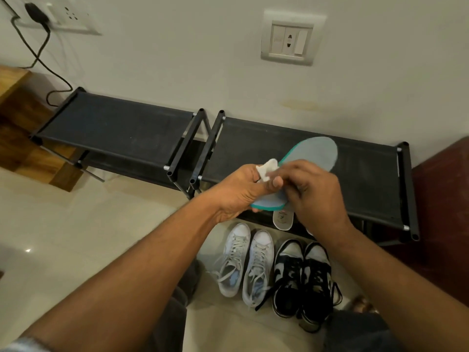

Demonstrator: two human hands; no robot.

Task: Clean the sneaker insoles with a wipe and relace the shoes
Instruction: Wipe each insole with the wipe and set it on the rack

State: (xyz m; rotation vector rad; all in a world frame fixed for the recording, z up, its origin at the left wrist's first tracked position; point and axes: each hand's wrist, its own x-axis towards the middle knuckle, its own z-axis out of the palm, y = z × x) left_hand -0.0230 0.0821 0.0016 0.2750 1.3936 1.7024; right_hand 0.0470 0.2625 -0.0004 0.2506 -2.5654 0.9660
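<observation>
The left grip [241, 190] is closed round the heel end of a grey insole [318, 153] with a teal edge, fingers under it and thumb on top. A white wipe [266, 169] is bunched against that thumb and sticks up above the hand. The right grip [316, 193] is curled over the middle of the same insole, fingers bent onto its upper face. The insole is held in the air, tilted, its toe end pointing far and right above the right shoe rack [370, 189].

Just below the hands a second insole [283, 219], white, shows at the near edge of that rack. It carries a small printed mark too small to read, and whether it rests on the floor or on a lower shelf cannot be told.

Nearer, on the pale tiled floor [76, 237], stand two pairs side by side: white sneakers [245, 265] on the left with loose pale laces, and black-and-white sneakers [303, 275] on the right with black laces trailing onto the tiles. No brand name can be read on either pair.

A second black shoe rack [114, 128] stands to the left, both against the far wall. On that wall are a socket plate [288, 38] and, far left, a black plug [35, 11] with its cable hanging down.
</observation>
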